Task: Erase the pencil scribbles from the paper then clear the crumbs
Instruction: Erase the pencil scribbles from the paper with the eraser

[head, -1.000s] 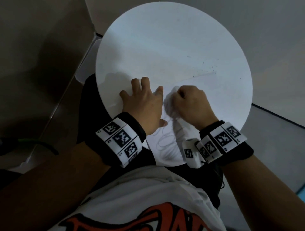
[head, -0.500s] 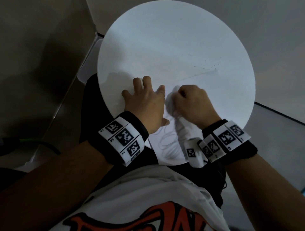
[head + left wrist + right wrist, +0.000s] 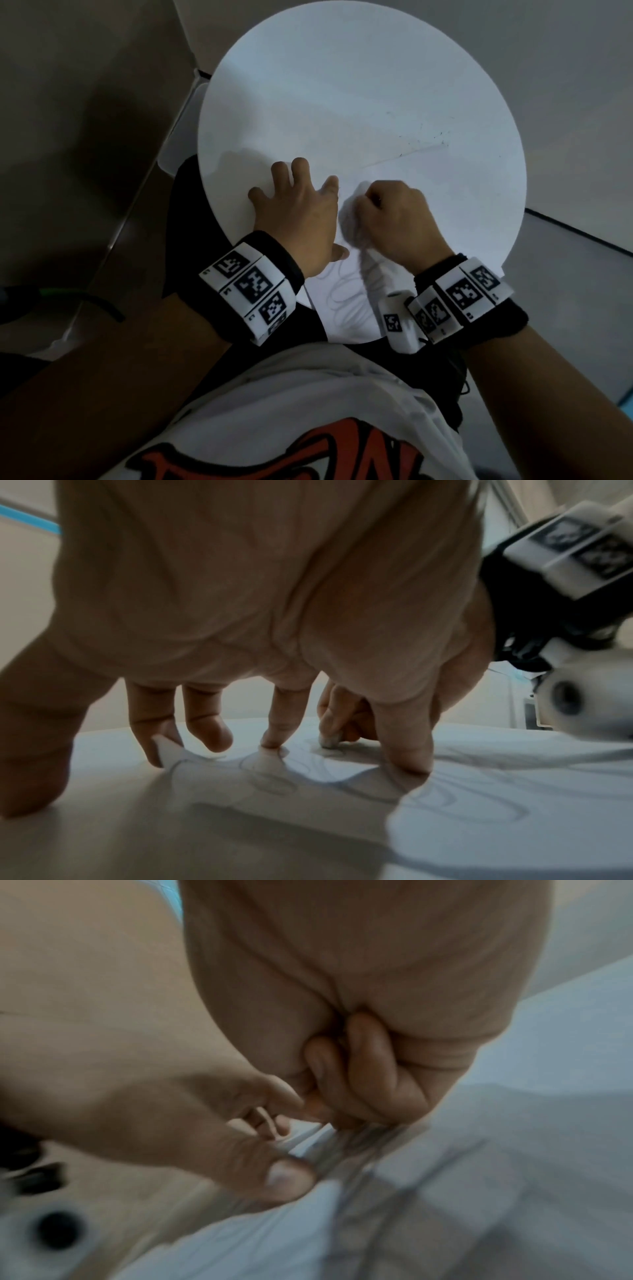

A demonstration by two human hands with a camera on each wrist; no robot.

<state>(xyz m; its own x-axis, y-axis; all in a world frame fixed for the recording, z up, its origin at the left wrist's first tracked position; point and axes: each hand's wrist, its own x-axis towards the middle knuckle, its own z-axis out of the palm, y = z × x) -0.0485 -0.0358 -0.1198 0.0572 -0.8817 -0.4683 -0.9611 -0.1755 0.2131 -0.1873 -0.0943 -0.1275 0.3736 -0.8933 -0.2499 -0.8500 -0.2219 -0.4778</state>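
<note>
On the round white counter [image 3: 342,85], the paper [image 3: 445,205] lies at the near right, with pencil scribbles [image 3: 346,291] looping across its near part between the two wrists. The left hand [image 3: 301,212] presses it down with spread, straight fingers [image 3: 277,723]. Just right of it, the right hand [image 3: 397,219] is curled into a fist, its fingertips pinching a small eraser [image 3: 329,741] against the sheet. Dark crumbs [image 3: 428,137] speck the far right.

A round white table [image 3: 342,85] carries a scribbled paper [image 3: 445,205] and dark crumbs [image 3: 440,135].
</note>
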